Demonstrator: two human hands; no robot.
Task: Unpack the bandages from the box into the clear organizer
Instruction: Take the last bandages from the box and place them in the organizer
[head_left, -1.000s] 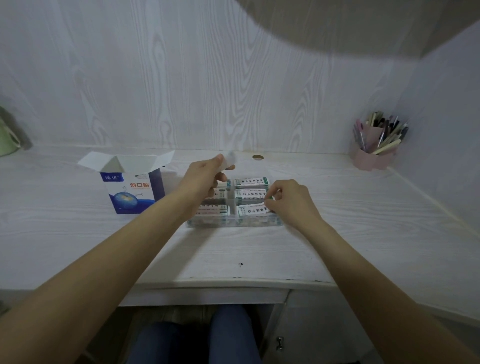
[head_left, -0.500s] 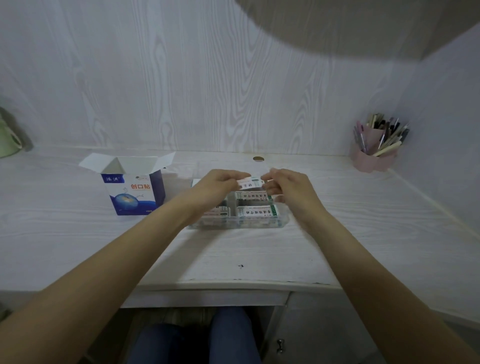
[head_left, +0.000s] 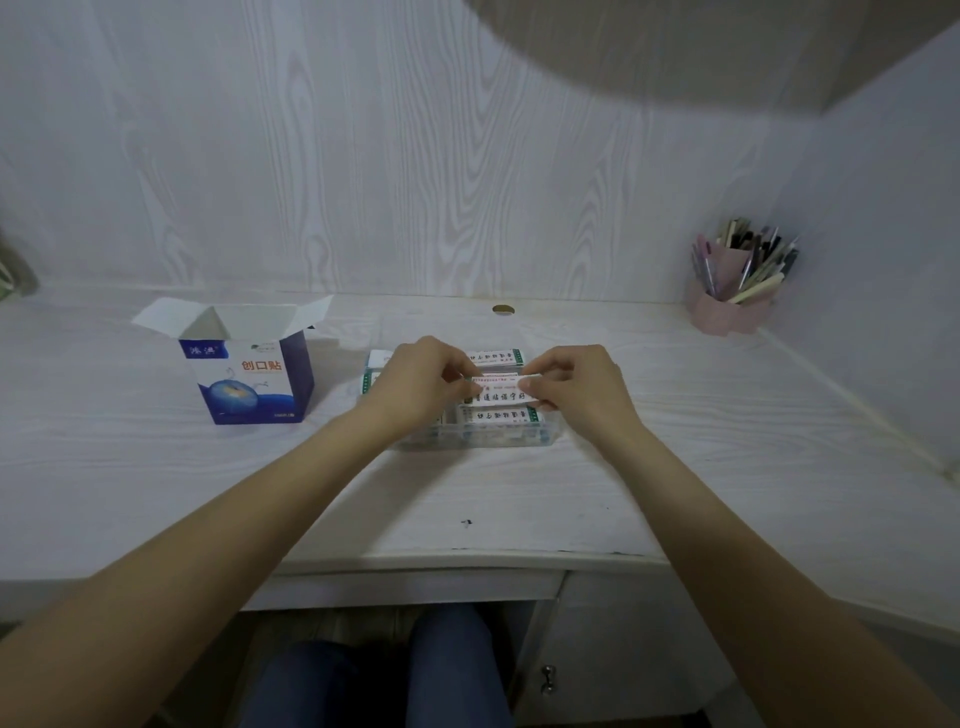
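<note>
Left hand (head_left: 422, 378): pinched the left end of a bandage strip (head_left: 496, 391).
Right hand (head_left: 574, 387): pinched its right end.
Organizer (head_left: 478, 439): directly below both hands.

The open blue-and-white box (head_left: 249, 376) bore the orange characters 创口贴 on its front, under a blue band of small white characters too blurred to read. The bandage wrappers (head_left: 496, 396) carried dark print, illegible.
</note>
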